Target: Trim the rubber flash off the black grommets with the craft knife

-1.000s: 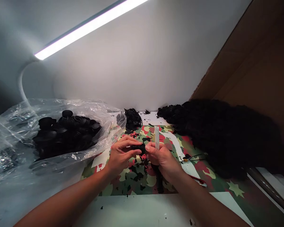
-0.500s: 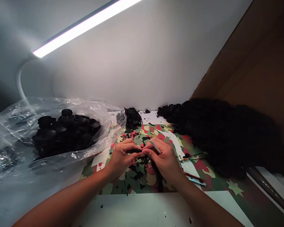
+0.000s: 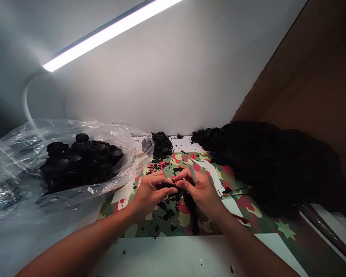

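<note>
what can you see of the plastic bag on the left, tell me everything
The bag looks like thin, clear plastic, crumpled, with bright glints along its folds. It lies slumped, mostly left of the patterned mat, and looks open toward the camera. Inside is a heap of black parts, many round-ended and some ribbed. Its right end overlaps some black scraps in view; contact can't be told. The left hand appears not to touch it.

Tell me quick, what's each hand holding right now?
Left hand: closed, pinching a small black piece between thumb and fingers.
Right hand: closed on a pale stick, fingertips close to the black piece.
</note>
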Available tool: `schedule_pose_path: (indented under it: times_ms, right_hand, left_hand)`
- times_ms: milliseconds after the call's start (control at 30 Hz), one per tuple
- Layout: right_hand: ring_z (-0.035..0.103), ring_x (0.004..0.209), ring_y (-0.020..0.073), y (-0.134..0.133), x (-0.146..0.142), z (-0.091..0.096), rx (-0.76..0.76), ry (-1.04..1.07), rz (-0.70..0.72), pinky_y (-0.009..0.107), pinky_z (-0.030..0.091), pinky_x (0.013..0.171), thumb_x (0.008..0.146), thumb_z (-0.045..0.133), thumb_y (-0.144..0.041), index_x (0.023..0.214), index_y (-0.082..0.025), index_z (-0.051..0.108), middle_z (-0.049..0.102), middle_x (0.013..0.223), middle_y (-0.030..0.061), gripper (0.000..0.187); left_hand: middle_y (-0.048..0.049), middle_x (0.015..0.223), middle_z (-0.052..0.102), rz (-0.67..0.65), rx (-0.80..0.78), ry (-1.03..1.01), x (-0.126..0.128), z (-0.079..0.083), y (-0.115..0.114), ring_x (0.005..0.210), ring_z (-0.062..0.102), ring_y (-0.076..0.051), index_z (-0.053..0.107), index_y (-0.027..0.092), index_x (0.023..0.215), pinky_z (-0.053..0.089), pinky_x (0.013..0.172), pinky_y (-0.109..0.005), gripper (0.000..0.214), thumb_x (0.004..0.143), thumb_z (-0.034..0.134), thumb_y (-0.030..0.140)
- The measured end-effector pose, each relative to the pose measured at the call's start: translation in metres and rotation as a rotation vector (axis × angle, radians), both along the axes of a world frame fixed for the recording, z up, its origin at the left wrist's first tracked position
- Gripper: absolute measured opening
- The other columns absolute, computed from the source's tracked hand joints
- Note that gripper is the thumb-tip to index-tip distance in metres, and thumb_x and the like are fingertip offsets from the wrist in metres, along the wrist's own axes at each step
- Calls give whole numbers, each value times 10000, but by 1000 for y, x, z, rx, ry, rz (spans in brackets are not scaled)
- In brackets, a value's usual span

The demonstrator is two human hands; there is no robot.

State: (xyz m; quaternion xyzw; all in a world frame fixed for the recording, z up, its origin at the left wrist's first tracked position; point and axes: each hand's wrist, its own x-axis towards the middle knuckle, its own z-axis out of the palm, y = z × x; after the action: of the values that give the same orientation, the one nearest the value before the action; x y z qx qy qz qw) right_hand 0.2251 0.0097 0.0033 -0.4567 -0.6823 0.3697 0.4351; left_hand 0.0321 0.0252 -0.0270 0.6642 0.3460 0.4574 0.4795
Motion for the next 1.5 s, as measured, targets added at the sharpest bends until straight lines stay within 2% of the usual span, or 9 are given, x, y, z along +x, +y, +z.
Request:
schedule_pose_path:
  times_ms: [167, 367, 533, 667, 833, 1167, 1300, 1433, 1500]
  right_hand:
    - [483, 648, 145, -6, -14, -9, 131, -150, -45, 261, 363, 593, 913, 495, -175, 708, -197, 520, 556, 709, 2, 208]
    - [450, 594, 143, 8, 1, -17, 9, -114, -248, 266, 341, 560, 976, 434, -254, 757, -210, 465, 511, 668, -17, 226]
    - [574, 756, 161, 4, 6, -4, 172, -158, -133, 267, 435, 649, 914, 616, -185, 863, -204, 685, 627, 858, 24, 88]
    - [623, 776, 155, -4, -1, -1, 320, -146, -10, 252, 488, 664, 917, 654, -160, 893, -207, 747, 643, 863, 36, 107]
    - [656, 755, 150, -9, -4, -3, 462, -262, 89, 250, 519, 666, 956, 574, -134, 1013, -203, 747, 691, 904, 64, 195]
    - [600, 669, 151, -13, -5, -11, 523, -563, 46, 240, 425, 585, 969, 493, -123, 925, -179, 700, 681, 813, 69, 219]
    - [561, 633, 144, -10, -9, -14, 485, -583, -34, 252, 401, 570, 906, 540, -97, 878, -158, 666, 653, 797, 52, 143]
    - [570, 658, 147, -3, -3, -9, 319, -413, -169, 249, 416, 593, 865, 576, -108, 816, -179, 655, 647, 766, 25, 117]
    - [553, 618, 141, 0, 1, -5, 252, -321, -148, 250, 414, 575, 887, 591, -144, 801, -190, 674, 635, 703, 4, 128]
  left_hand:
    - [1, 651, 557, 3, 128, 88, 2, 2, 1, 612, 509, -119, 783, 170, 774, 386, 545, -217, 263, 830, 800, 426]
    - [4, 674, 585, 15, 241, 115, 1, 2, -1, 630, 536, -123, 797, 198, 812, 411, 591, -219, 153, 840, 805, 348]
    - [10, 672, 563, 40, 297, 158, -3, -1, 1, 616, 521, -120, 796, 190, 830, 406, 585, -217, 55, 829, 811, 242]
    - [13, 663, 536, 56, 335, 197, -4, -1, 3, 618, 504, -124, 788, 184, 823, 385, 580, -218, 39, 849, 768, 205]
    - [16, 643, 496, 35, 321, 260, -3, 2, 4, 600, 470, -121, 751, 160, 730, 343, 553, -214, 135, 825, 679, 98]
    - [26, 619, 460, -2, 241, 327, -2, 1, 3, 606, 446, -126, 717, 161, 683, 299, 554, -226, 158, 763, 657, 38]
    - [28, 618, 443, -7, 242, 334, -2, 3, 2, 582, 422, -119, 727, 159, 689, 281, 543, -235, 161, 832, 671, 111]
    - [21, 655, 490, 21, 234, 296, -2, 5, 2, 613, 461, -126, 744, 165, 730, 333, 569, -233, 105, 834, 753, 176]
    - [21, 648, 491, 31, 228, 297, -2, 5, 2, 616, 463, -130, 735, 168, 708, 341, 567, -233, 131, 823, 784, 207]
